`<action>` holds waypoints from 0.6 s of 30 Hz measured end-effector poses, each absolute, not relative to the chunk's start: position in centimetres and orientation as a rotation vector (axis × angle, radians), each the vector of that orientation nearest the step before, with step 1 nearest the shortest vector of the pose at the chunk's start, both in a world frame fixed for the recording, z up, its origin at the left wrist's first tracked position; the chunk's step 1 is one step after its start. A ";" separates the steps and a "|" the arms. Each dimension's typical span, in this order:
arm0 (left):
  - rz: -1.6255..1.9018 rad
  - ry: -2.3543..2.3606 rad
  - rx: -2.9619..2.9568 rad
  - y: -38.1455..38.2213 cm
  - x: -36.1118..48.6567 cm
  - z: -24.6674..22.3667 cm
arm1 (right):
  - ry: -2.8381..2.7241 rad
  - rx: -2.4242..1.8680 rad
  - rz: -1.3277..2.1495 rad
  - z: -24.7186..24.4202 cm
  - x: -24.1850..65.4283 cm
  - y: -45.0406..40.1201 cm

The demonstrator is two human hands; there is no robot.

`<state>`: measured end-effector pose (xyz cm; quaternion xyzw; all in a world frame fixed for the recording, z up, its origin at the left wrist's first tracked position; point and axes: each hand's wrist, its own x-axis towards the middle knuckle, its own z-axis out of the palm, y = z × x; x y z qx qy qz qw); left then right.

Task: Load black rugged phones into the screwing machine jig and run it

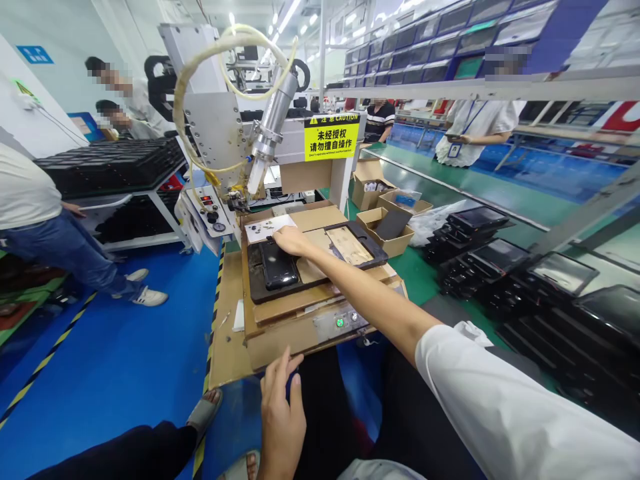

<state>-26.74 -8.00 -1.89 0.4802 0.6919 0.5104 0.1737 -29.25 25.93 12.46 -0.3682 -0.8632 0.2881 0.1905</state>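
My right hand (290, 241) reaches across the bench, fingers curled in at the top edge of a black rectangular device casing (279, 265). What those fingertips grip, if anything, is hidden. The casing lies in the left part of a black fixture tray (320, 277), whose right part has a light-coloured recess (350, 245). Just behind my fingers is a white sheet (263, 229) with small dark parts on it. My left hand (283, 410) is held low in front of the cardboard-covered bench, fingers apart and holding nothing.
A dispensing machine with a metal syringe barrel (273, 120) and hose stands over the tray's far side. A green-lit button (340, 323) is on the bench front. Open cardboard boxes (385, 230) stand behind right; stacked black units (500, 260) fill the right. Several people are nearby.
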 end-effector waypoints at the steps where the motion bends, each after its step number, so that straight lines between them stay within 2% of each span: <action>1: 1.440 1.949 1.353 -8.1 -26.4 -2.6 | -2.428 -1.057 0.833 12.7 -29.4 26.0; 6: 1.370 1.917 1.344 -8.2 -25.1 -4.1 | -2.453 -1.092 0.948 13.9 -28.7 26.3; 12: 1.321 1.933 1.395 -8.2 -25.5 -2.4 | -2.329 -0.995 1.264 13.4 -25.7 24.6; 18: 1.337 1.985 1.412 -7.9 -27.3 -1.1 | -2.344 -0.892 1.208 12.8 -22.7 21.7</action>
